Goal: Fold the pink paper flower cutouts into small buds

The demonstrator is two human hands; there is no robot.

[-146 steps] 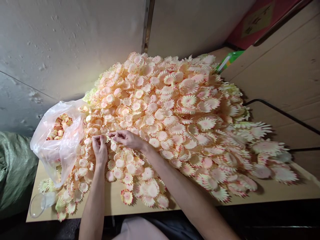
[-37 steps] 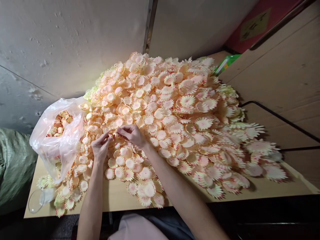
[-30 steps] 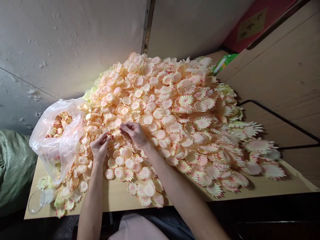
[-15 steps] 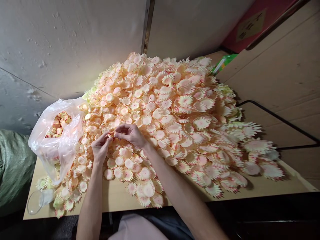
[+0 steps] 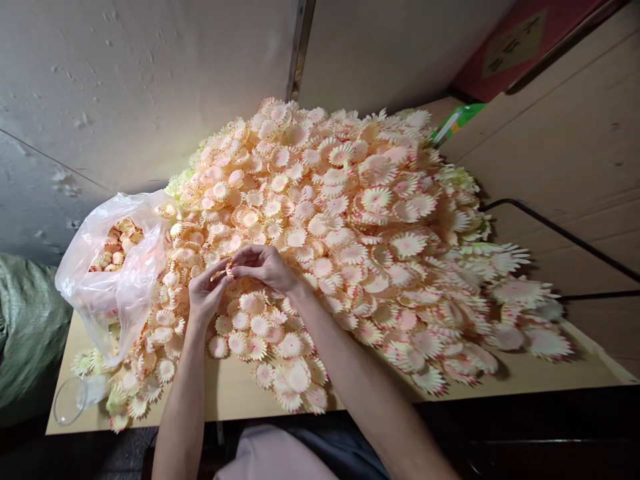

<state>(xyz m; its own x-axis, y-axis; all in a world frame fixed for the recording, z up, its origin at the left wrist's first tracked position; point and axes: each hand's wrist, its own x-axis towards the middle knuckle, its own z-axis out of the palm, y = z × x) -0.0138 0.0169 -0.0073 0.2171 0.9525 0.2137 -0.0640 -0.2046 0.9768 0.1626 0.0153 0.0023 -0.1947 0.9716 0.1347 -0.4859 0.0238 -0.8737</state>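
Note:
My left hand and my right hand meet over the near part of a big heap of artificial flower petal pieces. Between their fingertips is one small flower piece, cream with red edges, curled up. Both hands are closed in a pinch around it. The loose pieces in the heap are flat, round and fringed, pale pink to cream with pink tips. To the left, a clear plastic bag stands open with several curled, closed flower pieces inside.
The heap covers much of a light wooden table. A clear cup lies at the near left corner. A green woven sack stands left of the table. Cardboard and a black bar border the right side; a wall rises behind.
Both hands have shifted slightly to the right, still pinching the small flower piece together. The camera view has moved a little.

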